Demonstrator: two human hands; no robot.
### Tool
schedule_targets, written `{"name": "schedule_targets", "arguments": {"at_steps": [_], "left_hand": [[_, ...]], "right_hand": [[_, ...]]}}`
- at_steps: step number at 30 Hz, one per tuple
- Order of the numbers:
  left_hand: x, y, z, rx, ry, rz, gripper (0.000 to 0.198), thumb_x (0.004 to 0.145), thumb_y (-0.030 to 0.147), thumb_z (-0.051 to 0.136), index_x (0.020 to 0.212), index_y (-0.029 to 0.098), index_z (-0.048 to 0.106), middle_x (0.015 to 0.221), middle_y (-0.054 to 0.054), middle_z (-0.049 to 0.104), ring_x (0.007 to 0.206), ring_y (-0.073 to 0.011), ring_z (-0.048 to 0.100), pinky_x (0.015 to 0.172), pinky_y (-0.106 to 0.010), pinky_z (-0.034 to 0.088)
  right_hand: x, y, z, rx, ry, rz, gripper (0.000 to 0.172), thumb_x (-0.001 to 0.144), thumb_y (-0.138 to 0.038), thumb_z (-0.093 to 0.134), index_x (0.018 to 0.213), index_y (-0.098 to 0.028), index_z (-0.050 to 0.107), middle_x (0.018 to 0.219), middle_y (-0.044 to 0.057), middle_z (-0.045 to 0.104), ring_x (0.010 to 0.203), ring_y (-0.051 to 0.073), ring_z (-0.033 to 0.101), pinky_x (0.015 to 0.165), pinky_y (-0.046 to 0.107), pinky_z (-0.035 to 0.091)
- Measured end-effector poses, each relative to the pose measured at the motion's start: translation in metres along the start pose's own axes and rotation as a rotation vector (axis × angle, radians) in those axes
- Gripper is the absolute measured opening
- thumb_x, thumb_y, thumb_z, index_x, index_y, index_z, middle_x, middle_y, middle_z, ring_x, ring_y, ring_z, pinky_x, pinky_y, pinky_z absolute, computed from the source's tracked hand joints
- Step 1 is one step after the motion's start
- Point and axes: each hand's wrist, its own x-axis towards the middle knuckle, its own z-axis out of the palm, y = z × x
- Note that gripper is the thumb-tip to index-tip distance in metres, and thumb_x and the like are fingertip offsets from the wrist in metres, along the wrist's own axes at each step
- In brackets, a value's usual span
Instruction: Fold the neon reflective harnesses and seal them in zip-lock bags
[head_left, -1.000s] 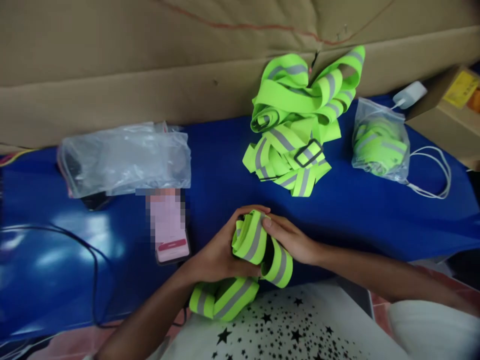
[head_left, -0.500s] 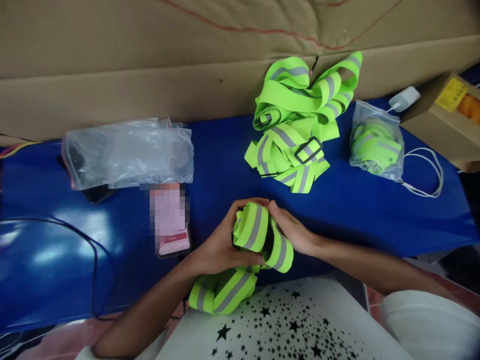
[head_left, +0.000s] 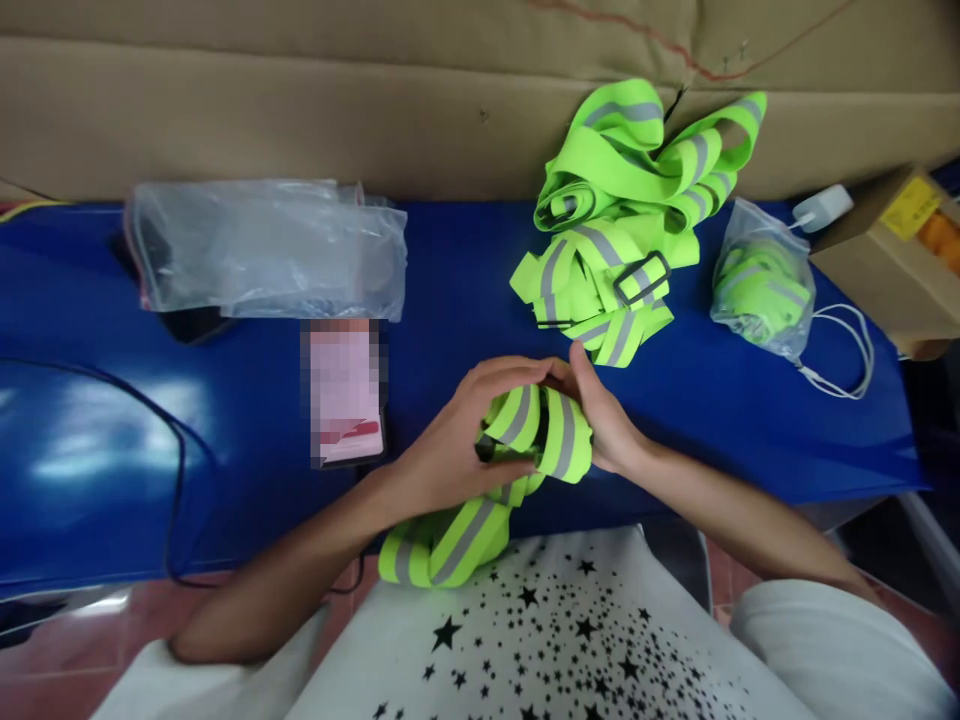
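A neon-green reflective strap with a grey stripe is bunched in loops between my two hands, over the table's near edge. My left hand wraps round the bundle from the left, fingers over its far side and thumb on the near side. On the right, my right hand presses against the bundle, thumb pointing up and its other fingers mostly hidden behind the strap. A loose loop of the strap hangs below my left hand, near the star-printed shirt. Beyond my hands lies a pile of similar straps with a black buckle.
Clear plastic bags lie at the back left, a phone in front of them. A bagged strap, a white charger with cable and a cardboard box stand at right. A black cable crosses the blue table.
The view has shifted a little. The bundled loops have turned and look more compact, with my left fingers reaching further over them. My right thumb now stands more upright.
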Motion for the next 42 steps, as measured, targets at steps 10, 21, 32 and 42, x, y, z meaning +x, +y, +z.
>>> {"name": "schedule_targets", "arguments": {"at_steps": [10,21,32,42], "left_hand": [[-0.006,0.012,0.000,0.356,-0.106,0.219,0.040,0.091,0.024,0.075,0.129,0.037,0.072,0.152,-0.005,0.058,0.141,-0.0311,0.054,0.113,-0.049,0.050],[0.012,-0.011,-0.004,-0.154,0.364,-0.302,0.040,0.076,0.045,0.088,0.102,0.019,0.072,0.086,0.001,0.068,0.078,-0.0173,0.062,0.073,-0.028,0.047],[0.009,-0.016,-0.003,-0.396,0.140,-0.292,0.069,0.074,0.035,0.092,0.134,0.027,0.060,0.127,-0.005,0.066,0.110,-0.0216,0.066,0.092,-0.030,0.054],[0.007,-0.006,-0.002,-0.672,-0.045,-0.232,0.084,0.075,0.032,0.091,0.147,0.029,0.048,0.138,-0.008,0.065,0.125,-0.0301,0.066,0.102,-0.039,0.056]], "right_hand": [[0.001,0.000,-0.001,-0.185,-0.163,-0.082,0.072,0.091,-0.086,0.043,0.103,-0.020,0.069,0.087,0.005,0.070,0.077,0.018,0.067,0.074,0.034,0.057],[-0.013,-0.002,-0.016,-1.082,-0.058,-1.129,0.068,0.095,-0.065,0.061,0.147,-0.023,0.049,0.151,0.015,0.051,0.145,0.029,0.047,0.122,0.049,0.040],[-0.010,-0.004,-0.020,-0.933,-0.121,-0.976,0.054,0.088,-0.054,0.076,0.129,-0.021,0.066,0.134,0.009,0.070,0.127,0.028,0.064,0.114,0.044,0.048],[0.011,-0.004,-0.028,-0.413,0.064,-0.803,0.060,0.078,-0.068,0.079,0.116,-0.024,0.065,0.113,0.005,0.074,0.108,0.026,0.071,0.097,0.043,0.061]]}}
